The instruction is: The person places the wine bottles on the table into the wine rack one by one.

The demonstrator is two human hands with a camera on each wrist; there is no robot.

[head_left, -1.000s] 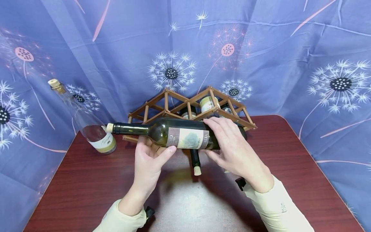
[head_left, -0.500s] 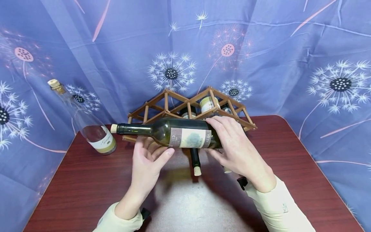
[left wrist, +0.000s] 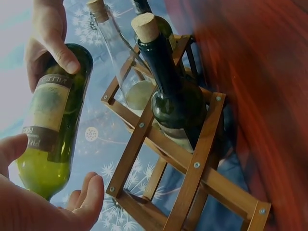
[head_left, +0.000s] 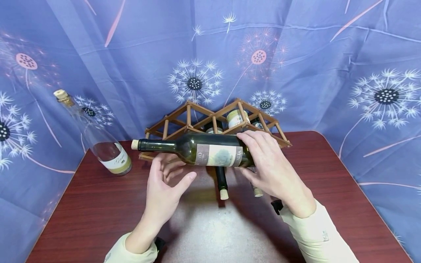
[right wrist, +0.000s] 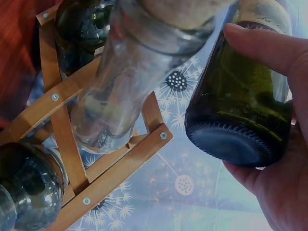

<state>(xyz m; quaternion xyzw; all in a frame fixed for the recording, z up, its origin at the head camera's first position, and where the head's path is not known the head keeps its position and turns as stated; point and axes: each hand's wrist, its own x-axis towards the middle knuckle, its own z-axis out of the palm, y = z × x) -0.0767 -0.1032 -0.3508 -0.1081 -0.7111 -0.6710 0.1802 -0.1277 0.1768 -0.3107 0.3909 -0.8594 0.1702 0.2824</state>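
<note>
The right hand (head_left: pixel 269 166) keeps a firm grip round the base end of a smooth, dark green glass bottle (head_left: pixel 219 155), which lies nearly level above the table, its neck and pale cork (head_left: pixel 135 144) pointing left. The left hand (head_left: pixel 164 195) has a wide grip, thumb and fingers spread beneath the bottle's shoulder; whether they touch glass cannot be told. Behind, a zigzag wooden rack (left wrist: pixel 196 165) holds corked bottles. A clear, tapering bottle (head_left: pixel 115 162) stands left on the red-brown, grained table (head_left: pixel 329 175), before creased blue cloth (head_left: pixel 138 73).
</note>
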